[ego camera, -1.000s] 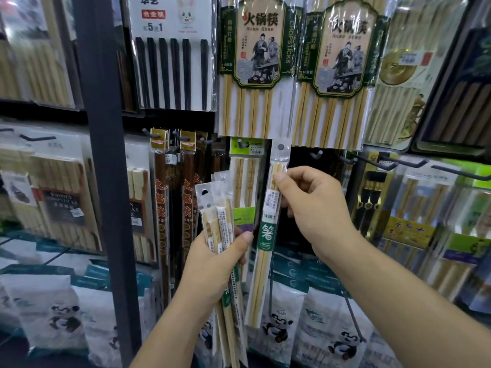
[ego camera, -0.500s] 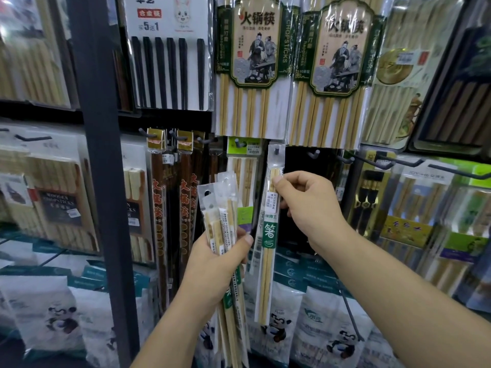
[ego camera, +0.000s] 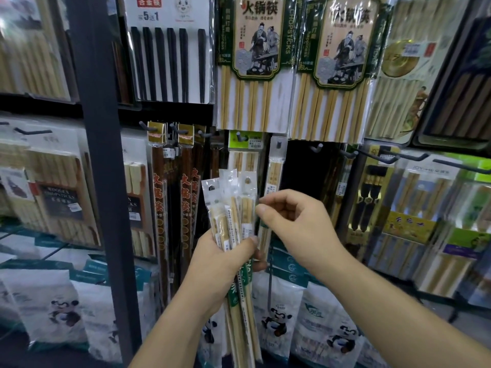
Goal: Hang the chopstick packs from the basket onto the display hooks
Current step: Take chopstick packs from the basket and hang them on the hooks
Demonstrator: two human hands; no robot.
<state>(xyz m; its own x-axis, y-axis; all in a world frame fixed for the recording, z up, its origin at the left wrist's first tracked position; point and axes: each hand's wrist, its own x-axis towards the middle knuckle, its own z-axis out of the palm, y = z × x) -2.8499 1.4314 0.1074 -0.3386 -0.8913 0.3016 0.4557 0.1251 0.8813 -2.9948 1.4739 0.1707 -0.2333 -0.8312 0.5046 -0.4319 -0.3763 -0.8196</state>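
**One pack on its hook, a handful left to hang**

One narrow clear-plastic pack of pale bamboo chopsticks (ego camera: 275, 166) hangs by its header hole from a short dark metal display hook (ego camera: 278, 144) in the lower row. It is just right of a green-headed pack of pale chopsticks (ego camera: 247, 144) on the neighbouring hook. That much of the job looks done.

The rest is in hand. The left hand (ego camera: 225, 256) grips a bundle of matching narrow clear packs (ego camera: 233, 205) round its middle, thumb across the front, with the headers up and fanned apart. At least three punched header tabs show, though the exact count is hard to read. The bundle is held upright in front of the rack, just left of and below the hung pack.

The right hand (ego camera: 297, 224) sits just beside the bundle's upper right edge. Its fingers are curled, and its thumb and forefinger are drawn close together at the nearest pack. Whether they have actually pinched it I cannot tell. My reading is that the step in hand is picking the next pack off the bundle.

As for containers, the basket named in the task is out of view, so nothing can be said of what it holds. To the right of the hung pack a bare dark hook (ego camera: 317, 148) sticks out before a dark gap, so there seems to be room for more.
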